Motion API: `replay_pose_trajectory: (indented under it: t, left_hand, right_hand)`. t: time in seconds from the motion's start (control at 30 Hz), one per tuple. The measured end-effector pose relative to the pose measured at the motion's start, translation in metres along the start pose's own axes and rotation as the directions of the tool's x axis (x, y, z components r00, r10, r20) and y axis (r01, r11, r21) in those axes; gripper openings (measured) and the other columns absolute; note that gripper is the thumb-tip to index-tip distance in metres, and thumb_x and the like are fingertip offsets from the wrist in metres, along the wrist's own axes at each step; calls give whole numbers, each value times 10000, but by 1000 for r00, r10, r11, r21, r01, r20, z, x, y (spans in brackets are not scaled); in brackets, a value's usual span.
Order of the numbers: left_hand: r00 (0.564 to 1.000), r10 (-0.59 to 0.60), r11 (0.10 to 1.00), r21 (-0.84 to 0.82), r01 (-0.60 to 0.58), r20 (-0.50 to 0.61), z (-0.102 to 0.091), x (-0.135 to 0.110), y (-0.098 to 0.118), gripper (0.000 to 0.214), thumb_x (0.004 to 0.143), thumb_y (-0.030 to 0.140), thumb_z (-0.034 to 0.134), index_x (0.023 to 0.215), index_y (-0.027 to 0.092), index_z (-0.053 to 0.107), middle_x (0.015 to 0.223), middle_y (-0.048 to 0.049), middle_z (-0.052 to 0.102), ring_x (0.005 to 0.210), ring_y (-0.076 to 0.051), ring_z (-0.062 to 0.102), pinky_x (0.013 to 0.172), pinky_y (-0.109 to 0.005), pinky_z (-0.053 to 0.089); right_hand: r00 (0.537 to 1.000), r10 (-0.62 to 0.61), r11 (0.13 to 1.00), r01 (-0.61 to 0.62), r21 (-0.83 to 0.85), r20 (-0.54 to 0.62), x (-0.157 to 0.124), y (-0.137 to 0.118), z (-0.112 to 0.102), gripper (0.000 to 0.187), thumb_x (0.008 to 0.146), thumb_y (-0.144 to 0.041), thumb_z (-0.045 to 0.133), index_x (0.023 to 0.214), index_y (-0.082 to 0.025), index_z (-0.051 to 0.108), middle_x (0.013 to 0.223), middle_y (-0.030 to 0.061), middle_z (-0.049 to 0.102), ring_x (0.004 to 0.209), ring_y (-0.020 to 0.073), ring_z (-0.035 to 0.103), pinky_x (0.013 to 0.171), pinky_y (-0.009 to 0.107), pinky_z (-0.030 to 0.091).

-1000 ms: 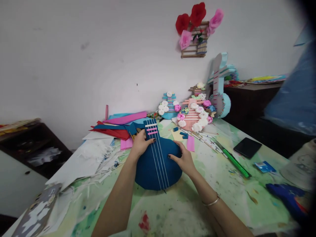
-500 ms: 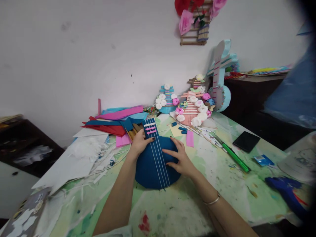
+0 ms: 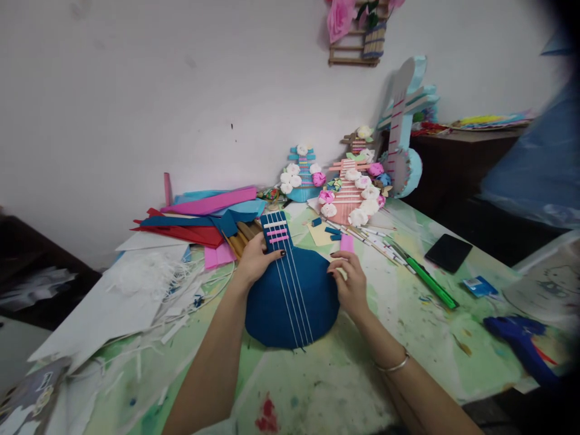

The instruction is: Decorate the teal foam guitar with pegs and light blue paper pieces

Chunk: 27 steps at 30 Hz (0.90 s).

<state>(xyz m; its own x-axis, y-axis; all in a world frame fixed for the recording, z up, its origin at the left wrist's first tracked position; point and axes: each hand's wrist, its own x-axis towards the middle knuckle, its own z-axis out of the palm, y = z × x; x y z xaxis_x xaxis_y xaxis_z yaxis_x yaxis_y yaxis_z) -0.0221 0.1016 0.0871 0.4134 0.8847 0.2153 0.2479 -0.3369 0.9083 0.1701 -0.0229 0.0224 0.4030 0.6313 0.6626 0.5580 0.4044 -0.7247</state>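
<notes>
A dark blue toy lute (image 3: 267, 302), with a rounded body, short neck, white strings and white and pink strips across the neck, stands tilted back over the table. My left hand (image 3: 256, 261) is closed around the left side of its neck, thumb on the front face. At the upper right edge of the body is my right hand (image 3: 351, 281), fingers bent and fingertips against that edge. Part of its grip is hidden. Small rolled blue pieces (image 3: 333, 233) and a pink paper strip (image 3: 347, 243) lie just behind the lute.
Folded coloured paper (image 3: 212, 205) and white card (image 3: 109, 296) lie at the left. Flower-decorated lutes (image 3: 347, 202) lean at the back wall. Toward the right are a green cutter knife (image 3: 430, 281), a black phone (image 3: 448, 252), a blue glue gun (image 3: 521, 344) and thin sticks (image 3: 371, 244).
My right hand has moved from spread fingers over the lute's face to bent fingers at its right edge. My left hand stays on the neck. The camera view has shifted slightly.
</notes>
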Motion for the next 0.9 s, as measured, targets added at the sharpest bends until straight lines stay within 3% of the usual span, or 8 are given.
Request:
replay_pose_trajectory:
  t: [0.07,0.17,0.23,0.33,0.57,0.9]
  left_hand:
    - [1000,-14,999,-45,14,5,-1,0,0,461,630,234,732,1054,126,586,895,-54,681,819,-210,644,709,-304,508]
    - [999,-31,994,-104,32,17,-4,0,-3,474,621,239,742,1053,127,580,892,-58,687,813,-213,653,695,-303,519]
    - [999,-40,991,-124,44,34,-6,0,-6,494,621,259,747,1066,129,575,895,-64,689,811,-219,659,692,-312,524]
    - [996,-45,991,-126,55,74,-10,-1,-7,503,635,296,748,1075,133,569,922,-80,691,833,-232,663,716,-341,529]
    - [979,-56,969,-226,100,194,-19,-6,2,553,623,314,769,1097,143,542,1032,-108,687,925,-257,662,796,-383,530]
    - [969,-89,963,-228,143,228,-19,-9,9,567,636,327,763,1132,164,543,1020,-105,698,971,-278,655,801,-398,541]
  right_hand:
    - [990,59,997,-53,50,-126,5,6,-9,151,836,-241,536,707,-203,605,881,68,599,887,220,567,825,392,449]
    - [939,163,979,-117,164,-301,12,18,-24,109,838,-254,540,766,-188,590,745,27,597,718,171,586,720,347,478]
    - [897,224,961,-138,240,-381,16,26,-33,66,798,-245,595,796,-179,594,717,6,600,670,148,591,689,325,486]
    - [850,292,932,-150,330,-438,20,34,-41,144,688,-221,703,779,-173,603,728,-8,613,694,142,618,705,323,504]
    - [836,404,879,-242,411,-372,21,38,-42,217,568,-218,791,741,-151,678,665,14,672,662,184,661,678,368,546]
    - [859,490,831,-411,374,-147,20,30,-41,121,478,-147,730,573,-163,657,536,9,660,516,151,614,494,275,516]
